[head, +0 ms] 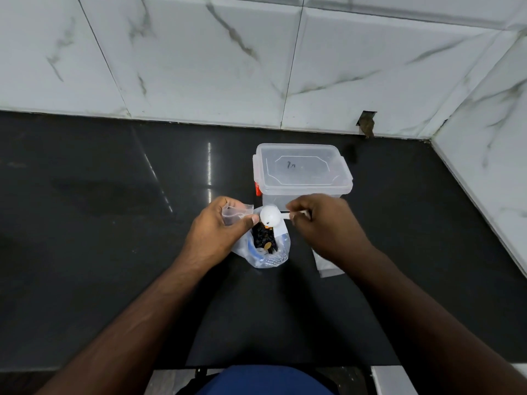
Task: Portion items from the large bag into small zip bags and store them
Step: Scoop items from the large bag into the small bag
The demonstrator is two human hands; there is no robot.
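Observation:
My left hand pinches a small clear zip bag between thumb and fingers, just left of the scoop. My right hand grips the handle of a white round scoop, whose bowl is turned over above the large bag. That large clear bag stands open on the black counter, with dark dried pieces and one tan piece inside. A dark piece clings to the scoop's lower edge.
A clear lidded plastic box with an orange latch stands just behind the hands. Flat clear zip bags lie under my right wrist. The black counter meets marble-tiled walls at the back and right.

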